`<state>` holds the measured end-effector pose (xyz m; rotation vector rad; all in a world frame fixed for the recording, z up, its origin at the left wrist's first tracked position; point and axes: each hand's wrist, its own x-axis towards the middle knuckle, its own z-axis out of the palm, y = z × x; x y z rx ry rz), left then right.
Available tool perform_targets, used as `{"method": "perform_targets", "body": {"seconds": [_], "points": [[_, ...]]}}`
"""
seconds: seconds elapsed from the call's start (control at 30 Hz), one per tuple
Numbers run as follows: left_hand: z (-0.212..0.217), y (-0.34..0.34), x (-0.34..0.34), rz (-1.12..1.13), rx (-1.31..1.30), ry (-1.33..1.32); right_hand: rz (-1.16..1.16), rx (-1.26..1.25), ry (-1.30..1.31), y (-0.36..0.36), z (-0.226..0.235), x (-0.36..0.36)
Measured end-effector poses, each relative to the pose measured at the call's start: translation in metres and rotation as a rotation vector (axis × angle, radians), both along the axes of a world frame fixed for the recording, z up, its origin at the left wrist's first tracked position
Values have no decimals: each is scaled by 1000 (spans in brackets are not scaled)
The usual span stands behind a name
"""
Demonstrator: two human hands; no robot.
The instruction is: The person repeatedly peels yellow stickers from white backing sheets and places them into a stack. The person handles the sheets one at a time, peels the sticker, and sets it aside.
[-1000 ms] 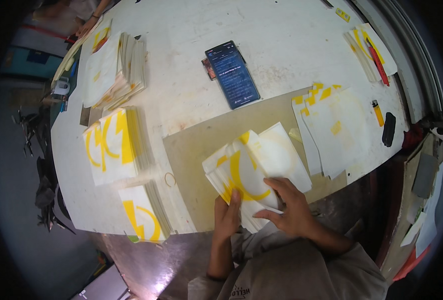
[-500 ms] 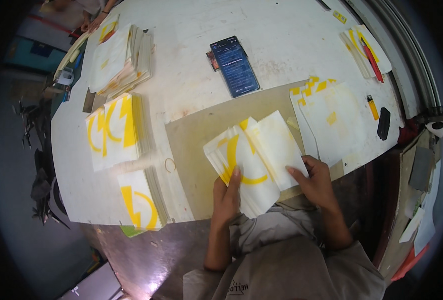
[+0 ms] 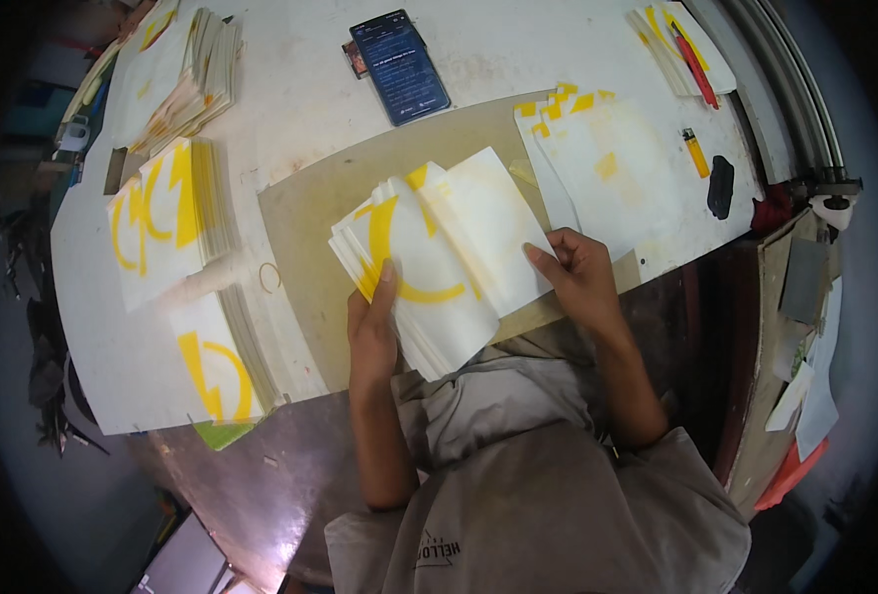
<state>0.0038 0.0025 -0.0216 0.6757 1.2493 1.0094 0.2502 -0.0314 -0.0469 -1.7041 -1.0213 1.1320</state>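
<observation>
gripped the left side of the white paper stack (image 3: 424, 267) with the left hand (image 3: 371, 322), and with the right hand (image 3: 581, 277) pinched the outer edge of its plain right panel (image 3: 498, 238), over the near part of the tan mat (image 3: 303, 223). risked, perhaps, a slide of loose layers from any slackening of the left thumb (image 3: 386, 282), or a crease from too hard a pull. looked bowed, layered, with a bold yellow curve, nearer than the dark phone (image 3: 399, 67)
</observation>
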Motion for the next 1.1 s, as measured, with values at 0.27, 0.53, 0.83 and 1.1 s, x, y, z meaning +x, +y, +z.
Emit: {"method": "perform_targets", "body": {"seconds": [0.27,0.53,0.83,1.1], "points": [[16,0,3,-147,44,180,-21,37,19,-5,2,-9],[17,-3,8,-178,21,207,11,64,-376,0,45,-14],[29,-1,12,-324,51,337,88,149,-574,50,38,-20],[34,1,6,-511,192,350,130,-230,130,62,37,-1]]}}
